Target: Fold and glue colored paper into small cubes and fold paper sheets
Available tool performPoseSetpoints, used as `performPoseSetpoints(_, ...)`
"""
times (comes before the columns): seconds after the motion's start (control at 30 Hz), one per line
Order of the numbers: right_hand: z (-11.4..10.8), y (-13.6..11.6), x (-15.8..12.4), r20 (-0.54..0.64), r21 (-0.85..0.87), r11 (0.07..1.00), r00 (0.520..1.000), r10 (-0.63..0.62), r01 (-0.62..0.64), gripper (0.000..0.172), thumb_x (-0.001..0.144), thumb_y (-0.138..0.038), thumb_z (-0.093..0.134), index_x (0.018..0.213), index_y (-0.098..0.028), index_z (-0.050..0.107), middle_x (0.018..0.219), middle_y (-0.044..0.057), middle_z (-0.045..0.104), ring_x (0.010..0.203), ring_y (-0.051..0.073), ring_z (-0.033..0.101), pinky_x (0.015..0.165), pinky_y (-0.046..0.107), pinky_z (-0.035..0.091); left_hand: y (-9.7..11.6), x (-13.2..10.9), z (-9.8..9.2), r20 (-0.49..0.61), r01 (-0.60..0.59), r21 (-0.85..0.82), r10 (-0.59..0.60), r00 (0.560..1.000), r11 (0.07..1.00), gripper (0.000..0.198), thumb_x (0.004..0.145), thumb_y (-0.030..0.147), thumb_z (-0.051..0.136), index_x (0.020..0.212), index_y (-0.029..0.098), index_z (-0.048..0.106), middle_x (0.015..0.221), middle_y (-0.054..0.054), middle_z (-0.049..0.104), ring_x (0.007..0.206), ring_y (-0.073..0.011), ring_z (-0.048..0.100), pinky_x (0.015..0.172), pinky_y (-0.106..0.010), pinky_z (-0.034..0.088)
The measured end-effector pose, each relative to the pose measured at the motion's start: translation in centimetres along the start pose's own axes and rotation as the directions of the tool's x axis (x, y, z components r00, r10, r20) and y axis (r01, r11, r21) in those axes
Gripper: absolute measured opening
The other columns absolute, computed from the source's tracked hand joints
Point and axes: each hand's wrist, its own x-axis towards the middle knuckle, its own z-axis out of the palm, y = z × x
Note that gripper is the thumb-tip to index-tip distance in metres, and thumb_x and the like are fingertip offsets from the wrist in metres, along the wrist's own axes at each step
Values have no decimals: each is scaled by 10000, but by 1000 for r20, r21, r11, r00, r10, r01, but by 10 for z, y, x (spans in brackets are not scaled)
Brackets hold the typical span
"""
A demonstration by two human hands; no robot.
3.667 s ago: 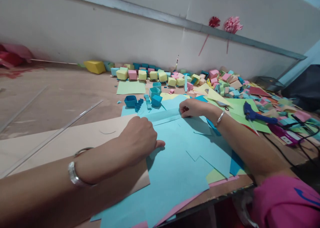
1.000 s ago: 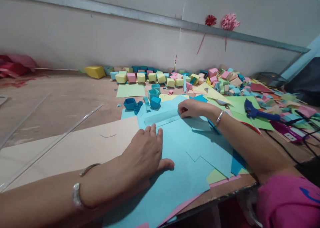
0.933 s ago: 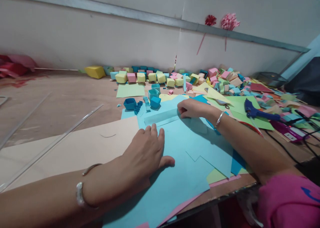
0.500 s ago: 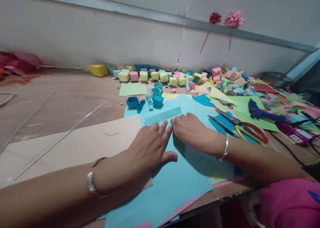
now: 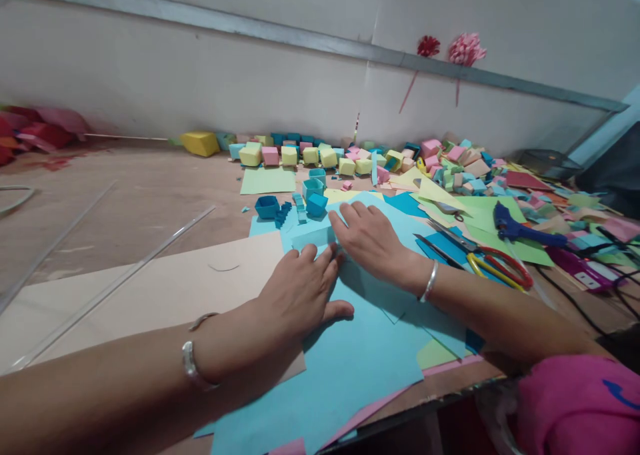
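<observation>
A narrow light blue folded paper strip (image 5: 311, 238) lies on light blue sheets (image 5: 365, 388), partly covered by my fingers. My left hand (image 5: 299, 292) presses down at its near edge, fingers spread and the thumb stretched out to the right. Over the strip's right part lies my right hand (image 5: 370, 243), palm down with its fingers extended. Small blue paper boxes (image 5: 314, 188) and a darker blue box (image 5: 267, 207) stand just beyond the strip, beside little stepped paper pieces (image 5: 299, 208).
Scissors with red and yellow handles (image 5: 500, 267) and a blue glue gun (image 5: 525, 228) lie to the right. Several coloured paper boxes (image 5: 289, 155) line the wall. On the left are a beige sheet (image 5: 165, 295) and a clear glue stick (image 5: 135, 268). The table edge is near me.
My right hand has slid forward from the strip's near edge onto its right part, covering more of it. My left hand has stayed nearly in place.
</observation>
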Motion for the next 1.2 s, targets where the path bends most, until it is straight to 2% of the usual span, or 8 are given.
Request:
performPoseSetpoints(0.27, 23, 32, 14, -162, 356, 928, 971, 174, -107, 160, 827, -87, 486, 776, -151, 623, 795, 77, 647, 781, 190, 531, 650, 312, 329, 0, -4, 10, -359, -25, 12, 28, 933, 1000, 648, 816, 648, 562, 1159, 100, 590, 1295, -218, 545, 1143, -384, 486, 843, -469, 432)
performPoseSetpoints(0.4, 22, 35, 19, -171, 836, 531, 851, 497, -142, 85, 735, -110, 537, 683, -177, 544, 630, -16, 565, 597, 119, 517, 574, 260, 387, -15, 10, 6, -486, -34, -331, -139, 863, 943, 374, 931, 497, 444, 842, 155, 564, 933, -123, 598, 871, -268, 549, 750, -418, 461)
performPoseSetpoints(0.53, 21, 25, 20, 82, 993, 22, 836, 542, -112, 115, 692, -149, 588, 674, -196, 485, 518, -66, 509, 461, 96, 502, 446, 229, 402, -33, 27, 17, -328, 61, -816, -546, 771, 575, 307, 862, 461, 551, 977, 178, 518, 999, -97, 579, 851, -228, 580, 679, -371, 496)
performPoseSetpoints(0.67, 20, 18, 17, 61, 992, -125, 908, 415, -10, 93, 740, -220, 607, 747, -182, 522, 611, -40, 577, 542, 114, 594, 500, 244, 485, -45, 37, 26, -130, -11, -981, -619, 774, 193, 244, 799, 386, 609, 960, 209, 562, 901, -41, 630, 739, -178, 584, 595, -302, 479)
performPoseSetpoints(0.73, 18, 18, 14, 22, 998, -59, 947, 320, -3, 63, 787, -225, 565, 805, -165, 571, 708, -7, 623, 616, 124, 630, 565, 262, 513, -50, 39, 26, -134, -67, -990, -650, 748, 127, 180, 795, 349, 601, 890, 196, 587, 817, -24, 627, 691, -159, 562, 572, -280, 460)
performPoseSetpoints(0.83, 12, 19, 10, -98, 946, 319, 991, 87, 65, 111, 798, -192, 580, 872, -159, 657, 870, 38, 664, 750, 131, 626, 692, 281, 509, -54, 40, 24, -157, -161, -985, -737, 658, 66, 162, 809, 324, 592, 893, 186, 577, 765, -6, 595, 617, -124, 523, 529, -251, 444)
performPoseSetpoints(0.97, 12, 25, 8, -41, 701, 670, 952, -304, 244, 171, 810, -198, 638, 970, -208, 700, 1061, 61, 637, 948, 161, 588, 825, 296, 462, -53, 39, 22, -130, -164, -986, -765, 631, 33, 162, 831, 322, 579, 925, 191, 555, 695, 20, 542, 540, -98, 463, 466, -217, 400)
performPoseSetpoints(1.2, 50, 66, 21, 19, 469, 883, 1000, -4, -5, 161, 734, -44, 568, 766, -159, 675, 842, 40, 651, 803, 156, 579, 733, 261, 428, -50, 36, 24, -189, -92, -980, -666, 721, 178, 211, 828, 362, 568, 951, 192, 583, 721, 21, 531, 611, -118, 465, 528, -225, 380)
